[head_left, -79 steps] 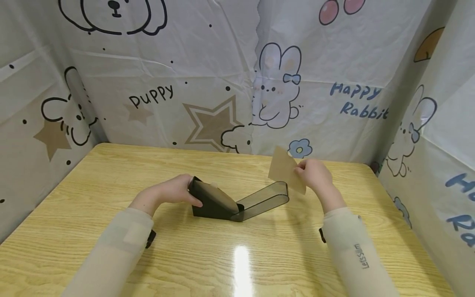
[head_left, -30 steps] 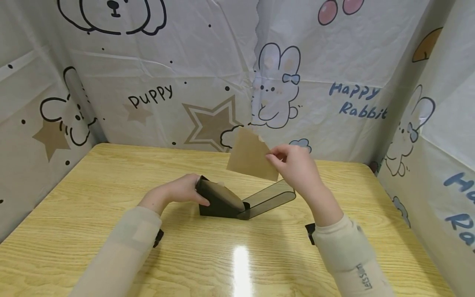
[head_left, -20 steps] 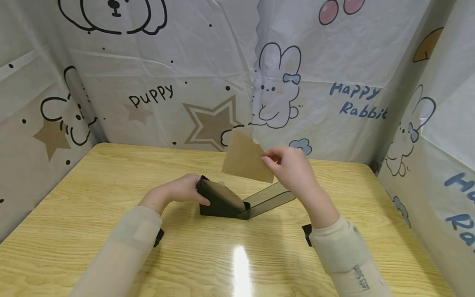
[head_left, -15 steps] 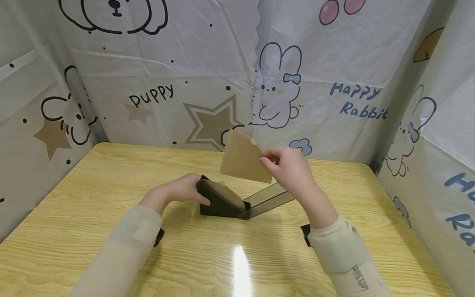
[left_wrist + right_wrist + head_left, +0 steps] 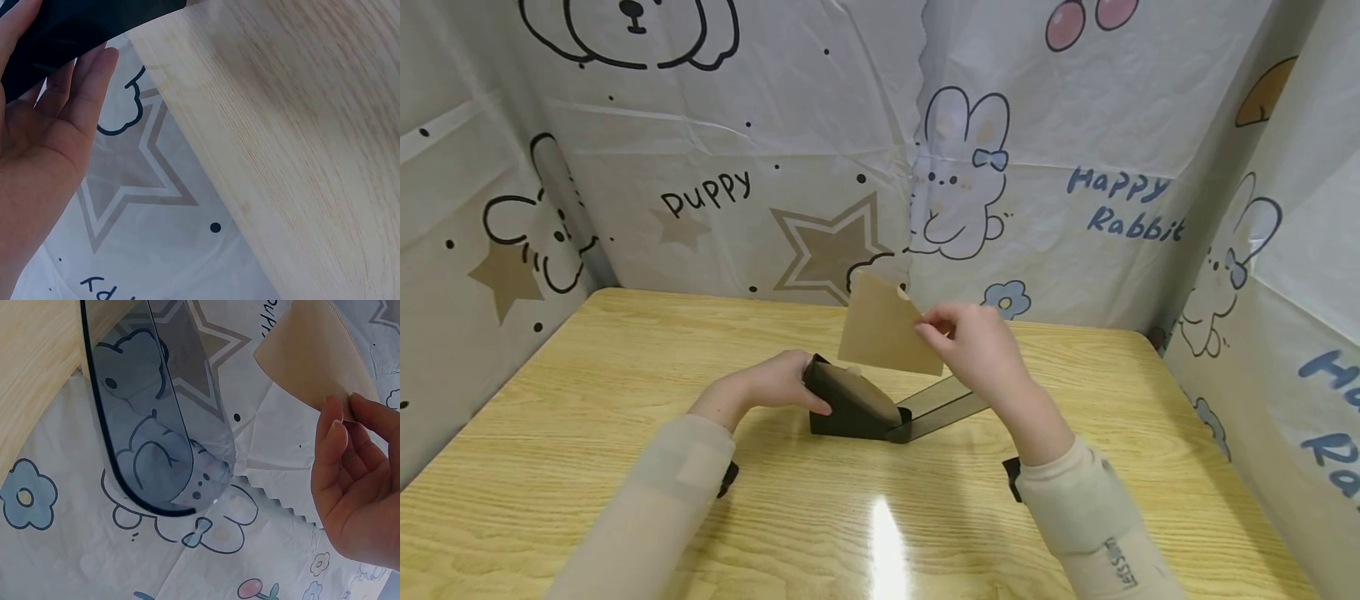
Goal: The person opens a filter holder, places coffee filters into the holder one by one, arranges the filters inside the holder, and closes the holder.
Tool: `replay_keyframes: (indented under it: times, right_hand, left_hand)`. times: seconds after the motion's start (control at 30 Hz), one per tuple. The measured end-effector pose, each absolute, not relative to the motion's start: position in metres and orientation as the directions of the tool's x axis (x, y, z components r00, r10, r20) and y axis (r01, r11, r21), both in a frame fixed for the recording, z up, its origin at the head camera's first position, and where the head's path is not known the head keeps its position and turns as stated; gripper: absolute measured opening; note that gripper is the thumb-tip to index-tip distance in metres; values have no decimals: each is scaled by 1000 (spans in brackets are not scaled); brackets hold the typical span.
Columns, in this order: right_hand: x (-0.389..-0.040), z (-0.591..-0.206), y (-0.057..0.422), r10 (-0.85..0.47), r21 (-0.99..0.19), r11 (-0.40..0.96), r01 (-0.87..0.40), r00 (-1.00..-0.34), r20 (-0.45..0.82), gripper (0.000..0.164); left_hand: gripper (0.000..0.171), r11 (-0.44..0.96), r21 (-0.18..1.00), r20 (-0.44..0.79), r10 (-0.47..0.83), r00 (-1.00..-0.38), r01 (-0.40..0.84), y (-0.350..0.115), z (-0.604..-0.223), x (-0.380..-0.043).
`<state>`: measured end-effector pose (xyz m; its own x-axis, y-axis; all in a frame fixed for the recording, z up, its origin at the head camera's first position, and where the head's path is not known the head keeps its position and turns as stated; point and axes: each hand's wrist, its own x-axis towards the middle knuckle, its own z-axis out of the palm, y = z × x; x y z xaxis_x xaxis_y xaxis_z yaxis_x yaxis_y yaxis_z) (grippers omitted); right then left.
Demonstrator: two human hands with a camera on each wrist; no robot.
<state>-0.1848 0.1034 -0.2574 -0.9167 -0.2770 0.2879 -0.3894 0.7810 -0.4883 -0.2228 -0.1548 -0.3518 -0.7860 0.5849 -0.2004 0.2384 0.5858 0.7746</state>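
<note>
A black filter-paper holder (image 5: 848, 417) stands on the table, its smoky see-through lid (image 5: 943, 410) swung open to the right. Brown paper filters (image 5: 859, 390) lie inside it. My left hand (image 5: 781, 383) grips the holder's left end, thumb on the near side; in the left wrist view its fingers (image 5: 84, 103) curl against the dark wall. Between thumb and fingertips my right hand (image 5: 977, 343) pinches one brown coffee filter (image 5: 882, 327) by its right edge. That filter hangs in the air above and behind the holder. The right wrist view shows the lid (image 5: 147, 419) apart from the filter (image 5: 312, 353).
The wood-grain table (image 5: 805, 525) reaches back to a printed white curtain (image 5: 715, 250), with another curtain side (image 5: 1300, 333) at the right. Light glares off the table's near middle (image 5: 887, 550).
The right hand has carried the pinched filter leftward from beyond the lid's end to above the holder, lowering it slightly of late. The left hand and holder have shifted a little right.
</note>
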Motion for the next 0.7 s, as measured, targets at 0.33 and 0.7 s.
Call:
replay_keyframes:
  times: [0.33,0.7]
  right_hand:
    - [-186,-264,99,-287,-468,799,-378,-923,256,16]
    - [-187,-272,95,-308,-449,804,-390,-919,248,15]
  left_hand:
    - [20,601,762,-205,578,-790,242,-147,-351,-224]
    - [26,628,742,-220,559,-800,234,-144,-349,-225]
